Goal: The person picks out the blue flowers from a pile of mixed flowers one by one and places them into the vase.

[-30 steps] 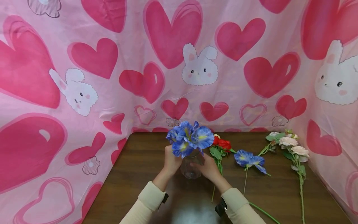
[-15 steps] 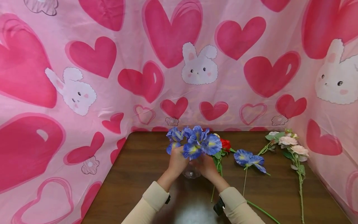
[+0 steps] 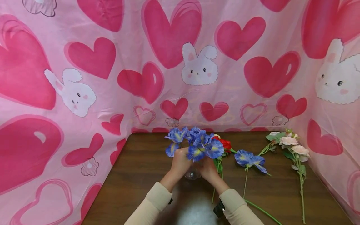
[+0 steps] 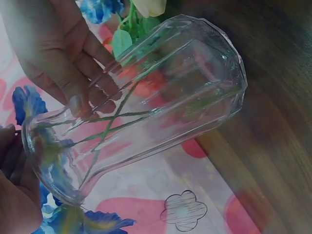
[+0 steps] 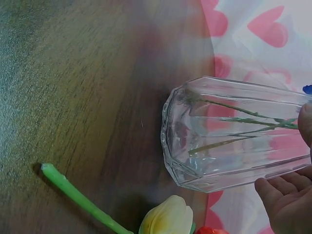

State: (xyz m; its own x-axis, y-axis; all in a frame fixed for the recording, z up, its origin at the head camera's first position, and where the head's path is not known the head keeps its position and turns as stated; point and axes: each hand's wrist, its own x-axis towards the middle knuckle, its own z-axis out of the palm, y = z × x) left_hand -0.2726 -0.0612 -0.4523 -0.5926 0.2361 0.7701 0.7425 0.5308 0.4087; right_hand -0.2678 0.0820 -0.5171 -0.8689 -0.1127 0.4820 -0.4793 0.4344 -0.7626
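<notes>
A clear ribbed glass vase (image 3: 192, 173) stands on the table, with several thin green stems crossing inside it in both wrist views. Blue irises (image 3: 198, 145) spread above its mouth, hiding most of the rim in the head view. My right hand (image 3: 208, 170) grips the vase's neck, thumb and fingers on opposite sides; the right wrist view shows its fingers (image 5: 287, 190) along the glass. My left hand (image 3: 180, 162) is at the rim under the blooms. In the left wrist view, its fingertips (image 4: 7, 134) pinch a stem right beside the vase's lip.
Right of the vase lie red roses (image 3: 225, 144), a loose blue iris (image 3: 248, 159) and a branch of pale pink roses (image 3: 299, 151). A pale yellow tulip (image 5: 165, 217) shows in the right wrist view. Pink heart-patterned cloth (image 3: 239, 78) hangs behind the wooden table (image 3: 140, 162).
My left hand has moved right, in under the blooms. The irises have fanned out, one group to the left and the rest further right. My right hand stays at the vase.
</notes>
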